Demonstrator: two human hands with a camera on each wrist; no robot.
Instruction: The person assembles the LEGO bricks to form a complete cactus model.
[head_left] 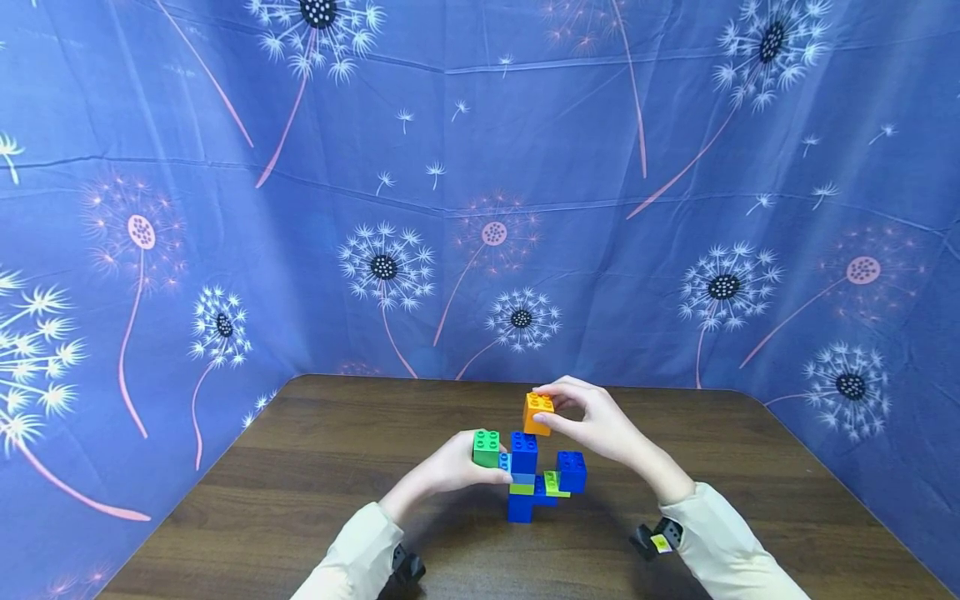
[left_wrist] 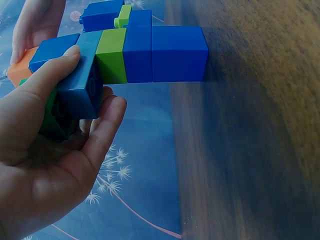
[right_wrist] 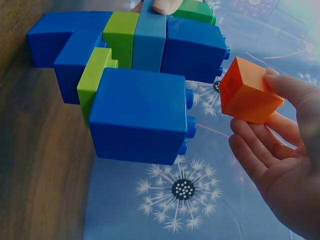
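Observation:
A branching structure of toy building bricks stands upright on the wooden table. Its column runs from blue bricks at the base (head_left: 520, 508) through a lime brick (left_wrist: 111, 55) and a light blue brick (left_wrist: 80, 82) to a blue brick (head_left: 524, 454) on top. On the left, a green brick (head_left: 486, 448) sits on the light blue one. My left hand (head_left: 453, 464) grips this side, thumb on the light blue brick. Just above the column, my right hand (head_left: 596, 421) pinches an orange brick (right_wrist: 250, 92); the right wrist view shows a gap between it and the top blue brick.
To the right, a side arm carries a thin lime brick (right_wrist: 93, 85) and a large blue brick (right_wrist: 137, 112) with studs up. The brown table (head_left: 322, 467) reaches back to a blue dandelion-print cloth (head_left: 600, 275). Dark wrist cameras (head_left: 660, 537) hang below both sleeves.

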